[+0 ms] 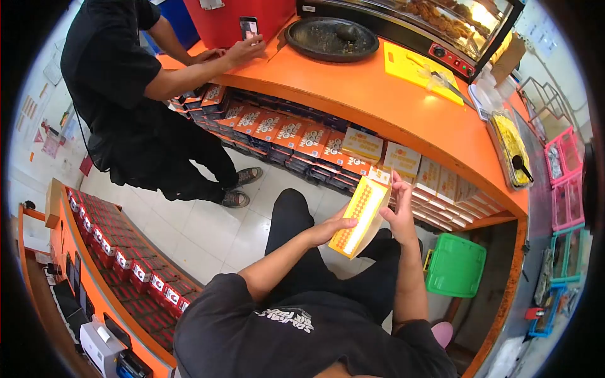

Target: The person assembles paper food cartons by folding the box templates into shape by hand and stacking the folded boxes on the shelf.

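A yellow and white cardboard food box [359, 217] with rows of orange dots on one side is tilted in front of my knees. My left hand [331, 228] grips its lower left side, thumb across the printed face. At the upper right end, the fingers of my right hand [401, 205] close around the edge by the end flap. The box's inside is hidden from this angle. Beyond it, stacked cartons [292, 133] with orange and white tops fill the shelf under the orange counter [353, 79].
A person [120, 82] in black stands at the left, holding a phone [249, 28]. On the counter are a black round tray [331, 39], a yellow cutting board [416, 69] and a food warmer [435, 47]. A green bin [455, 264] stands right; red boxes [138, 271] fill a left shelf.
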Demonstrator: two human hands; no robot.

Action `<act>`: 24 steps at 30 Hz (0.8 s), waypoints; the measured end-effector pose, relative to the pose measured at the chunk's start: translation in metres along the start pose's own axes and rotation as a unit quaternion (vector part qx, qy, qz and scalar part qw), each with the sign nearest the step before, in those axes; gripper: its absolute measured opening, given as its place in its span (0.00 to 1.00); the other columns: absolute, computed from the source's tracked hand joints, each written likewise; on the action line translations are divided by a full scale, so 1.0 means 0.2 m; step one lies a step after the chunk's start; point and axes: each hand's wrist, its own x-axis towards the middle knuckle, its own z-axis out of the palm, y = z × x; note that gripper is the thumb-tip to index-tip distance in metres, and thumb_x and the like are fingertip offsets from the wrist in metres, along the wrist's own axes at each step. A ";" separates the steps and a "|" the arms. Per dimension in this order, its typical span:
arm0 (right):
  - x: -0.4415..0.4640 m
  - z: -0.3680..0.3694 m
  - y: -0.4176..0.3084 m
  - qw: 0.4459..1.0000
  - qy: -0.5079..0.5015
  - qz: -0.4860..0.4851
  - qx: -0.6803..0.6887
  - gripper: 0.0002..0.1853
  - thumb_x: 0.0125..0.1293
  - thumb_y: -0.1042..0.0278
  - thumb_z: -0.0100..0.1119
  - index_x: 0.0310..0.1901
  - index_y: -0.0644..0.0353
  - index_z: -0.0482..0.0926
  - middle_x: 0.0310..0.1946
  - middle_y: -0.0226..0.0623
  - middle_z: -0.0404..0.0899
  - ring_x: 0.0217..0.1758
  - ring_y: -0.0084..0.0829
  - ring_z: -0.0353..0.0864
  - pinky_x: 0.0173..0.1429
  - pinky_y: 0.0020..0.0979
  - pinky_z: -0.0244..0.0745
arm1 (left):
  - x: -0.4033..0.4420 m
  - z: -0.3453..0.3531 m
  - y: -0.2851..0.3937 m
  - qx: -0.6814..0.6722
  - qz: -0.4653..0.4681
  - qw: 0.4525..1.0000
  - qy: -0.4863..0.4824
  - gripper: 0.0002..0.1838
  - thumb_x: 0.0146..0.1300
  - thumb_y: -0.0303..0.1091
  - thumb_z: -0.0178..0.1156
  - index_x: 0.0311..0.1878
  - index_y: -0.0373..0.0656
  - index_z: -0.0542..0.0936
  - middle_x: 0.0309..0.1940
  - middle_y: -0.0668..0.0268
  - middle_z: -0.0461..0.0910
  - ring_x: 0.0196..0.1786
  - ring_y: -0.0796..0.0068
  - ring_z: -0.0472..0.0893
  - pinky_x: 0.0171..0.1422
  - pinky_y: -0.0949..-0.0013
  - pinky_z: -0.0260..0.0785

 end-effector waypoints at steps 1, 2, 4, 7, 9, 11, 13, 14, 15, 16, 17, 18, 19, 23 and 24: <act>0.00 0.01 0.00 1.000 0.005 0.000 -0.009 0.53 0.49 0.37 0.73 0.67 0.61 0.55 0.74 0.51 0.51 0.78 0.42 0.50 0.78 0.43 0.43 | -0.01 0.00 0.01 0.021 0.008 1.000 0.006 0.43 0.65 0.55 0.59 0.75 0.42 0.54 0.66 0.59 0.68 0.66 0.70 0.72 0.69 0.65 0.64; 0.00 0.01 0.00 1.000 0.000 -0.006 -0.001 0.55 0.48 0.37 0.73 0.69 0.61 0.54 0.74 0.51 0.51 0.78 0.42 0.50 0.78 0.43 0.44 | -0.03 0.01 0.03 0.023 0.005 1.000 0.002 0.45 0.64 0.55 0.59 0.76 0.43 0.53 0.67 0.58 0.67 0.67 0.70 0.70 0.70 0.64 0.62; 0.00 0.02 -0.02 1.000 -0.008 -0.019 0.013 0.59 0.46 0.35 0.74 0.71 0.61 0.52 0.74 0.50 0.51 0.78 0.42 0.50 0.78 0.42 0.46 | -0.05 0.00 0.06 0.028 -0.003 1.000 -0.007 0.47 0.63 0.55 0.60 0.77 0.44 0.49 0.69 0.58 0.64 0.70 0.70 0.66 0.72 0.64 0.58; 0.00 0.00 -0.04 1.000 -0.020 0.004 0.008 0.66 0.40 0.33 0.76 0.74 0.61 0.50 0.73 0.48 0.53 0.77 0.41 0.52 0.77 0.41 0.48 | -0.05 -0.02 0.08 0.071 -0.001 0.997 -0.029 0.50 0.63 0.54 0.59 0.78 0.43 0.43 0.72 0.58 0.59 0.74 0.69 0.60 0.76 0.66 0.51; -0.02 0.00 -0.06 0.999 -0.027 0.016 0.017 0.68 0.38 0.32 0.77 0.74 0.63 0.50 0.73 0.46 0.54 0.75 0.40 0.55 0.76 0.41 0.50 | -0.06 -0.03 0.07 0.082 0.005 0.996 -0.031 0.50 0.62 0.54 0.60 0.78 0.43 0.44 0.71 0.58 0.60 0.74 0.69 0.60 0.75 0.66 0.51; -0.01 0.00 -0.08 0.999 -0.028 0.017 0.027 0.69 0.35 0.32 0.78 0.74 0.64 0.52 0.72 0.44 0.56 0.73 0.39 0.58 0.75 0.40 0.51 | -0.05 -0.05 0.07 0.086 0.013 0.995 -0.039 0.50 0.62 0.53 0.60 0.78 0.43 0.44 0.71 0.59 0.61 0.73 0.70 0.61 0.75 0.66 0.52; -0.02 0.00 -0.08 0.999 -0.023 0.016 0.041 0.68 0.34 0.34 0.80 0.73 0.64 0.53 0.70 0.41 0.60 0.71 0.38 0.61 0.75 0.39 0.52 | -0.06 -0.04 0.07 0.078 0.016 0.996 -0.051 0.50 0.63 0.52 0.61 0.78 0.43 0.44 0.71 0.60 0.61 0.72 0.71 0.62 0.75 0.66 0.53; -0.02 0.00 -0.09 0.998 -0.023 0.013 0.052 0.68 0.34 0.36 0.80 0.73 0.64 0.53 0.68 0.41 0.62 0.70 0.37 0.62 0.74 0.38 0.53 | -0.07 -0.04 0.08 0.071 0.014 0.996 -0.052 0.50 0.63 0.51 0.61 0.78 0.43 0.44 0.71 0.60 0.61 0.72 0.71 0.62 0.74 0.66 0.53; -0.03 0.01 -0.10 0.998 -0.022 0.012 0.063 0.67 0.34 0.38 0.81 0.72 0.64 0.53 0.67 0.40 0.64 0.69 0.37 0.63 0.74 0.38 0.53 | -0.08 -0.03 0.10 0.063 0.009 0.996 -0.055 0.49 0.63 0.50 0.61 0.78 0.43 0.45 0.71 0.60 0.62 0.72 0.71 0.62 0.74 0.66 0.53; -0.03 0.01 -0.10 0.997 -0.016 0.014 0.074 0.67 0.34 0.40 0.82 0.72 0.64 0.53 0.65 0.39 0.65 0.69 0.36 0.64 0.74 0.38 0.54 | -0.08 -0.02 0.10 0.054 -0.001 0.997 -0.058 0.49 0.63 0.50 0.62 0.78 0.43 0.45 0.71 0.61 0.62 0.72 0.71 0.63 0.74 0.67 0.53; -0.03 0.00 -0.08 0.995 0.004 -0.018 0.094 0.65 0.35 0.46 0.84 0.71 0.64 0.54 0.61 0.38 0.69 0.67 0.35 0.65 0.73 0.37 0.56 | -0.07 -0.06 0.06 0.041 -0.005 0.998 -0.048 0.46 0.63 0.48 0.62 0.77 0.42 0.49 0.69 0.61 0.65 0.70 0.71 0.65 0.73 0.66 0.56; -0.04 0.02 -0.09 0.991 0.021 -0.018 0.134 0.63 0.36 0.49 0.84 0.70 0.65 0.54 0.60 0.39 0.70 0.66 0.34 0.67 0.72 0.36 0.57 | -0.08 -0.08 0.05 -0.002 -0.038 0.999 -0.037 0.44 0.63 0.48 0.62 0.76 0.41 0.53 0.67 0.61 0.68 0.68 0.71 0.68 0.72 0.66 0.59; -0.05 0.03 -0.09 0.987 0.032 -0.024 0.154 0.61 0.36 0.50 0.84 0.69 0.64 0.56 0.60 0.39 0.70 0.66 0.34 0.67 0.72 0.36 0.58 | -0.06 -0.11 0.00 -0.026 -0.003 0.999 -0.036 0.43 0.63 0.47 0.62 0.75 0.40 0.55 0.65 0.61 0.69 0.66 0.71 0.70 0.70 0.65 0.62; -0.07 0.03 -0.12 0.985 0.024 -0.035 0.165 0.53 0.37 0.58 0.84 0.66 0.63 0.63 0.61 0.39 0.72 0.67 0.32 0.68 0.72 0.35 0.59 | -0.08 0.00 0.08 0.049 0.107 0.993 0.030 0.49 0.56 0.40 0.69 0.76 0.38 0.51 0.66 0.61 0.67 0.67 0.70 0.68 0.71 0.65 0.60; -0.07 0.04 -0.14 0.982 0.013 -0.026 0.185 0.52 0.37 0.59 0.84 0.66 0.62 0.64 0.61 0.40 0.72 0.67 0.32 0.68 0.72 0.35 0.59 | -0.08 0.03 0.12 0.050 0.129 0.990 0.023 0.51 0.55 0.37 0.68 0.77 0.38 0.48 0.68 0.60 0.64 0.69 0.70 0.66 0.72 0.65 0.59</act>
